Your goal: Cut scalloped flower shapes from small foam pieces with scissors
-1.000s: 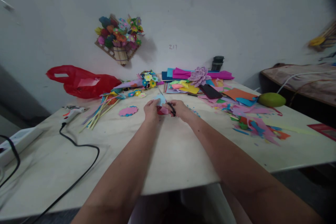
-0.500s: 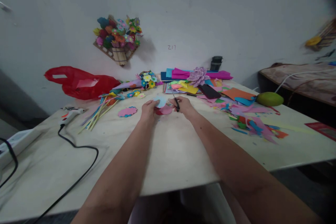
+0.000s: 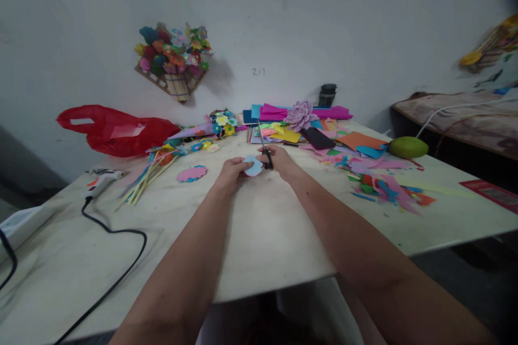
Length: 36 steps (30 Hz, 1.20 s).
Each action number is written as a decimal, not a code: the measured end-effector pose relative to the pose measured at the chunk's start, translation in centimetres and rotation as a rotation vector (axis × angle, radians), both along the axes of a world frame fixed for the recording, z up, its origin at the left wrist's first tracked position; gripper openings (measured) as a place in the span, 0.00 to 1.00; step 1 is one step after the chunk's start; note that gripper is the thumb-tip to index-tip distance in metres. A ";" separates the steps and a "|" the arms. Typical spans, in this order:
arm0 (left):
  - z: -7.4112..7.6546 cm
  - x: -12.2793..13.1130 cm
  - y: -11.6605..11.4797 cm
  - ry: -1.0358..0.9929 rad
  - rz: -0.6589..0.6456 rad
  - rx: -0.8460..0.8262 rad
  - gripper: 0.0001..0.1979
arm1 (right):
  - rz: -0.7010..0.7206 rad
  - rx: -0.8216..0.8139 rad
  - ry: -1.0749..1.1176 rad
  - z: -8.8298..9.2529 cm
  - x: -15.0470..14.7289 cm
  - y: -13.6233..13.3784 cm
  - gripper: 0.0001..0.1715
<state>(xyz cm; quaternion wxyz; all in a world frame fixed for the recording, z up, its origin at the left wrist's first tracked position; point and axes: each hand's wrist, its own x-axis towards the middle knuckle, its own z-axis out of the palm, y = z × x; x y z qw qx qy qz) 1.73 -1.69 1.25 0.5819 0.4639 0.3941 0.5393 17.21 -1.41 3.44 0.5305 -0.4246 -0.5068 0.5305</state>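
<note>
My left hand (image 3: 231, 171) pinches a small light-blue paper shape (image 3: 253, 165) over the middle of the wooden table (image 3: 259, 237). My right hand (image 3: 280, 160) is closed round black-handled scissors (image 3: 265, 151), whose blades point up and away, just right of the paper. The two hands almost touch. A pink paper flower cut-out on blue (image 3: 191, 173) lies on the table to the left of my left hand.
A glue gun (image 3: 100, 180) with a black cord (image 3: 117, 237) lies at the left, beside a bundle of sticks (image 3: 141, 180). A red plastic bag (image 3: 117, 129), paper flowers, stacked coloured sheets (image 3: 299, 118), scraps (image 3: 380, 183) and a green fruit (image 3: 408, 147) fill the far side.
The pink and red pieces under the blue paper are no longer in my hands. The scissors have swung upright and the blue shape sits lower between both hands.
</note>
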 end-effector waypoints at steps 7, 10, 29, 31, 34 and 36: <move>-0.3 0.2 0.0 0.023 -0.017 -0.016 0.12 | 0.032 0.005 -0.022 -0.1 0.0 0.0 0.14; 0.0 0.3 -0.2 -0.001 0.005 -0.020 0.12 | 0.028 0.016 -0.016 -0.4 0.0 0.2 0.15; -0.1 0.7 0.0 -0.180 0.130 0.002 0.14 | 0.036 0.010 -0.007 -0.6 -1.0 -0.2 0.14; -0.1 0.7 0.1 -0.192 0.140 0.013 0.14 | 0.041 0.008 -0.029 -0.5 -0.9 -0.3 0.14; -0.1 0.5 0.2 -0.205 0.174 0.026 0.14 | 0.028 -0.014 -0.078 -0.3 -0.8 -0.4 0.13; -0.1 0.3 0.3 -0.216 0.186 0.041 0.13 | 0.028 -0.038 -0.100 -0.3 -0.5 -0.3 0.12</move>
